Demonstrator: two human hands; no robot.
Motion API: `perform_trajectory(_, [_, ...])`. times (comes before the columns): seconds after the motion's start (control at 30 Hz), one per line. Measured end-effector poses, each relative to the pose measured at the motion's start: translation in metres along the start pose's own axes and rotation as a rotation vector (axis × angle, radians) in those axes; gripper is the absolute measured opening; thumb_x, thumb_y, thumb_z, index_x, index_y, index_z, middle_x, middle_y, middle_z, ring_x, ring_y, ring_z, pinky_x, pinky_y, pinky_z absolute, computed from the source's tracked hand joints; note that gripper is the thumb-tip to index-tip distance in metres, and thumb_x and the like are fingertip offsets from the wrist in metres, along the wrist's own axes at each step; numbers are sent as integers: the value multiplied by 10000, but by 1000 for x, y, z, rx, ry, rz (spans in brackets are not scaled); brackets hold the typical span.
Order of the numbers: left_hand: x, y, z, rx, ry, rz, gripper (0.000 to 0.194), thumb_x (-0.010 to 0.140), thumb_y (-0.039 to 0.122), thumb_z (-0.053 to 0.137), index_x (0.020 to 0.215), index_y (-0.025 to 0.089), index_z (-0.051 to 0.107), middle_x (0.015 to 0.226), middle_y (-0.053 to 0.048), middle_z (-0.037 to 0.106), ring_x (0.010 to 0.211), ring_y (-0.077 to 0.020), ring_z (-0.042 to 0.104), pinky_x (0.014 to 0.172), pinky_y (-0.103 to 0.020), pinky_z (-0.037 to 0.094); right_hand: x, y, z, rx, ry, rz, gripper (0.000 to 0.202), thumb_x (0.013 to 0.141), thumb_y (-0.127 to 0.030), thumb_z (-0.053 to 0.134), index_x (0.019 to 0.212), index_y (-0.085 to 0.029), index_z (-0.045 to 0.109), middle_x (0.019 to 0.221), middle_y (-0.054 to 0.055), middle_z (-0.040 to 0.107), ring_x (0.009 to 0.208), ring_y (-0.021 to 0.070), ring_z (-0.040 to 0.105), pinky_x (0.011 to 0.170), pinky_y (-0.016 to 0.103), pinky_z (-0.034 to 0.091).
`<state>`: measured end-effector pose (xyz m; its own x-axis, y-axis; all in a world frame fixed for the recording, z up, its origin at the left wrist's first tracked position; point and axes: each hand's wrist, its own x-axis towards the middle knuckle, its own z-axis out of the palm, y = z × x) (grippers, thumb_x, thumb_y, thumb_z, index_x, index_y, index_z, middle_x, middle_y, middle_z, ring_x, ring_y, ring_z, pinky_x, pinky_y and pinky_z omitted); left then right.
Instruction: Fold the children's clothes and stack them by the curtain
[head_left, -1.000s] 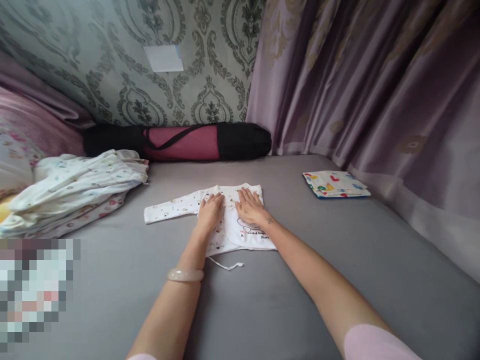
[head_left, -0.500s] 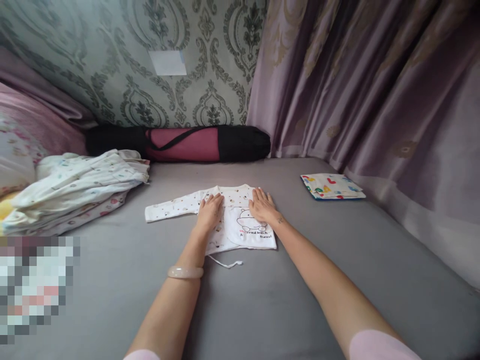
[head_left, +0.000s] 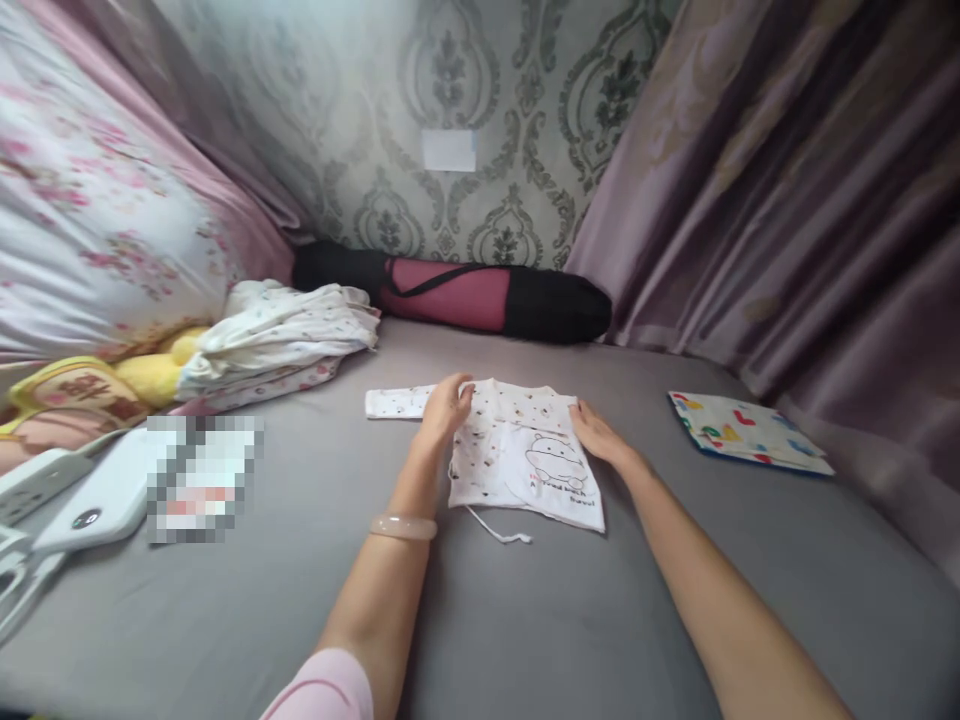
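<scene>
A small white printed baby top (head_left: 480, 455) lies on the grey sheet, with a cartoon animal on its lower right part and a white tie string trailing from the bottom edge. One sleeve stretches out to the left; the right sleeve does not show. My left hand (head_left: 448, 402) is over the base of that sleeve, fingers slightly curved and apart. At the top's right edge rests my right hand (head_left: 596, 432), its fingers extended against the cloth and the thumb side partly hidden.
Folded cloth with coloured shapes (head_left: 750, 432) lies to the right. Piled white clothes (head_left: 285, 335), a yellow item (head_left: 154, 375) and a white power bank (head_left: 112, 490) are at left. A black and maroon bag (head_left: 450, 295) lies along the wall.
The view has swung left. My right hand has moved off the top's chest to its right edge. My left hand has shifted left toward the sleeve and its fingers have lifted and curved.
</scene>
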<state>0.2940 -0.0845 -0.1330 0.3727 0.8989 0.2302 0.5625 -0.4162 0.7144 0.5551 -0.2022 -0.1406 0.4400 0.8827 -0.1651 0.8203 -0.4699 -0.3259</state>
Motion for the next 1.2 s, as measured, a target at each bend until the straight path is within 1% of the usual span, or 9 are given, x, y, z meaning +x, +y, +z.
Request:
perform_trajectory(0.1, [3, -16, -36, 60, 166, -165, 331, 907, 264, 449, 1143, 144, 648, 1153, -124, 675, 1066, -242, 612, 970, -351, 445, 5, -11, 1, -11, 69, -1, 672, 968, -438, 148, 1480, -30, 302, 1549, 177, 285, 1425, 252, 279, 1137, 372, 249])
perform_trajectory(0.2, [-4, -32, -60, 166, 325, -417, 329, 896, 281, 454, 1130, 156, 648, 1159, -158, 644, 1111, -306, 574, 954, -438, 438, 2, -34, 9, -56, 122, -130, 630, 964, -392, 196, 1473, -38, 308, 1539, 172, 310, 1421, 250, 282, 1153, 385, 212])
perform_trajectory(0.3, [-13, -44, -69, 234, 484, -640, 352, 875, 299, 476, 1153, 143, 622, 1236, -217, 566, 1196, -374, 491, 948, -511, 408, -5, -67, 21, -91, 119, -303, 597, 964, -346, 212, 1474, -51, 308, 1545, 155, 306, 1437, 235, 237, 1171, 404, 148])
perform_trajectory(0.4, [-17, -54, -67, 266, 484, -742, 362, 856, 331, 499, 1132, 126, 612, 1258, -250, 536, 1225, -401, 454, 954, -538, 380, -10, -106, 35, -87, 33, -427, 599, 966, -340, 224, 1491, -55, 274, 1571, 136, 247, 1455, 220, 181, 1182, 403, 101])
perform_trajectory(0.57, [-14, -71, -57, 366, 406, -745, 279, 811, 340, 554, 1000, 152, 634, 1179, -234, 611, 1170, -408, 512, 925, -547, 393, -2, -158, 52, -66, -60, -543, 599, 973, -324, 218, 1497, -36, 256, 1577, 139, 225, 1465, 224, 139, 1185, 403, 55])
perform_trajectory(0.73, [-8, -80, -55, 346, 434, -722, 323, 792, 428, 576, 962, 160, 639, 1096, -227, 664, 1133, -423, 546, 913, -570, 387, 13, -186, 64, -70, -87, -511, 616, 979, -354, 210, 1495, -23, 259, 1578, 157, 213, 1464, 243, 138, 1179, 407, 58])
perform_trajectory(0.93, [-6, -75, -62, 303, 349, -784, 287, 844, 371, 491, 974, 166, 643, 1144, -233, 647, 1194, -412, 508, 948, -578, 339, 15, -195, 79, -64, -66, -461, 666, 977, -423, 198, 1504, -16, 228, 1592, 170, 143, 1471, 258, 86, 1176, 429, 38])
perform_trajectory(1.07, [-5, -76, -64, 134, 466, -736, 223, 824, 326, 494, 931, 182, 627, 1138, -217, 644, 1190, -415, 505, 958, -595, 334, 12, -194, 84, -87, -50, -468, 661, 977, -426, 194, 1510, -36, 222, 1598, 152, 125, 1473, 252, 64, 1175, 432, 21])
perform_trajectory(1.2, [2, -86, -68, -174, 541, -633, 126, 738, 291, 545, 783, 180, 583, 873, -152, 674, 1014, -356, 611, 872, -492, 451, 13, -194, 85, -105, -35, -460, 652, 971, -417, 210, 1510, -52, 233, 1598, 149, 133, 1470, 257, 81, 1172, 437, 34])
